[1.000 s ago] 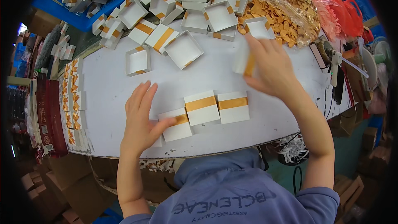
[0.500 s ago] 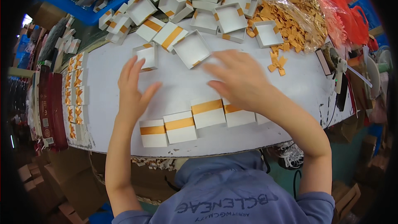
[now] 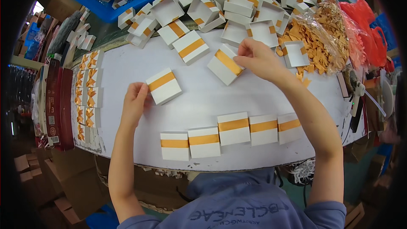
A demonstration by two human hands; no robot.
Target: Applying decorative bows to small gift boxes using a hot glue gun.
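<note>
The left hand [image 3: 135, 101] is pinching the left edge of a white lid with an orange band [image 3: 163, 86], lying flat on the white table [image 3: 123, 65] at about ten o'clock from the table's middle. The right hand [image 3: 258, 59] is pinching the right corner of a second banded lid [image 3: 225, 64] at about one o'clock, fingertips pressed together on its edge.

Along the near edge, at six o'clock, a row of five banded boxes [image 3: 231, 133] is sitting side by side, touching. Beyond the hands, at twelve o'clock, a heap of open white boxes and lids [image 3: 220, 4] is crowding the far edge and spilling toward a blue crate [image 3: 91, 0]. At two o'clock a clear bag of orange bows [image 3: 316, 38] is lying beside the right hand, with red bags [image 3: 366, 25] further right. At nine o'clock, stacked boxes with bows [image 3: 87, 95] are lining the left rim.

Half a second ago both hands were hovering over the row, spread; they are now reaching farther out, each gripping a lid, and the row is showing five boxes uncovered.

The lower part of the left-hand lid's edge is being hidden by fingers, and the tools at three o'clock are too bent and dark to make out.
</note>
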